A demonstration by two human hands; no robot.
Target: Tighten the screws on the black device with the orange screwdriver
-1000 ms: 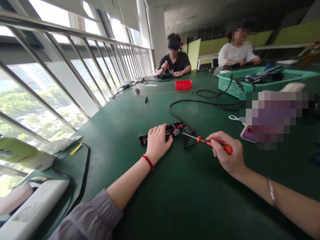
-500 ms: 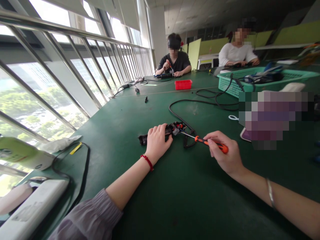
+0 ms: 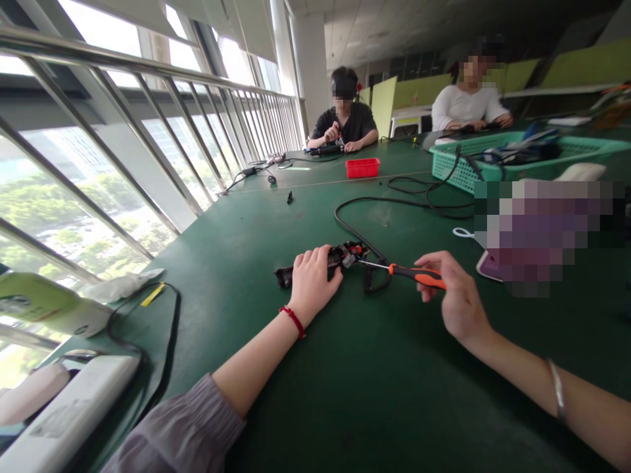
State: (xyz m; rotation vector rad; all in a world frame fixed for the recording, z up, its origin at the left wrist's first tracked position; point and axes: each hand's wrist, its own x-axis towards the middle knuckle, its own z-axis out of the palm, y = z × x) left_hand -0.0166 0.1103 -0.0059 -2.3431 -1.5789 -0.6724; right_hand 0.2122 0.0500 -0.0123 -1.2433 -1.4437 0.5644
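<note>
On the green table my left hand (image 3: 313,279) is wrapped over a black elongated device housing (image 3: 284,277), pressing it to the tabletop. The housing's right end shows inner parts (image 3: 351,252), some red and grey; a black cord leads away from that end. My right hand (image 3: 456,292) holds an orange and black screwdriver (image 3: 417,274) by its handle, with thumb and fingers around the rear part. The screwdriver's shaft points left, its tip at the housing's exposed parts. Exactly what the tip touches is too small to tell.
A black cable (image 3: 367,200) curves behind the housing toward a green basket (image 3: 456,174) of tools. Beyond stand a red bin (image 3: 363,168) and a small black piece (image 3: 290,197). A white power strip (image 3: 73,407) and green bottle (image 3: 49,302) lie left. Two people sit across the table.
My right hand has shifted slightly right and its fingers have loosened around the screwdriver handle, which lies flatter now. My left hand stays on the housing.
</note>
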